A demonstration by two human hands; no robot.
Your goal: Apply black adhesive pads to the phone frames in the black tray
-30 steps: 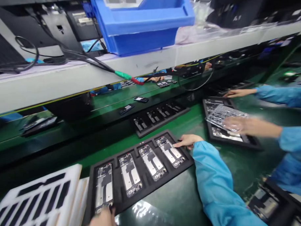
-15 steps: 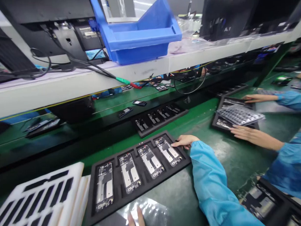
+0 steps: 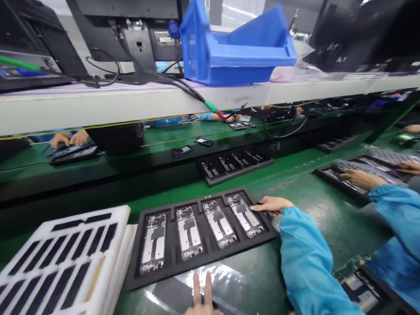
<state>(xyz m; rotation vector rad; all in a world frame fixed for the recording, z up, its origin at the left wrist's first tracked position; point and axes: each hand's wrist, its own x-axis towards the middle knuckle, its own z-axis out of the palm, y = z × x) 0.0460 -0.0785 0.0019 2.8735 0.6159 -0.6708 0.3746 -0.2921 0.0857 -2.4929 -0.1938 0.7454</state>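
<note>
A black foam tray (image 3: 181, 267) holds several phone mid-frames with circuit boards, each in its own slot. My right hand (image 3: 274, 206) pinches the tray's right edge, index finger pointing toward the rightmost phone mid-frame (image 3: 244, 216); its lower fingers are partly hidden. My left hand (image 3: 200, 309) is low in the picture, in front of the tray, with two fingers stretched out and apart and the others bent. Something dark shows beside its thumb, too small to name. Below the tray, a clear plastic sheet (image 3: 231, 285) lies on the green bench near the left hand.
Stacked white foam trays (image 3: 121, 220) with dark slots stand at left. Behind is another black tray (image 3: 214, 180) with phone parts. A white shelf (image 3: 125, 105) carrying a blue bin (image 3: 241, 60) crosses above. At right, a co-worker's hands (image 3: 364, 176) handle trays.
The view has turned left and tipped slightly, shifting everything rightward. My left hand has come further into view. My right hand stays at the tray's edge. The co-worker's clear tray has been lowered.
</note>
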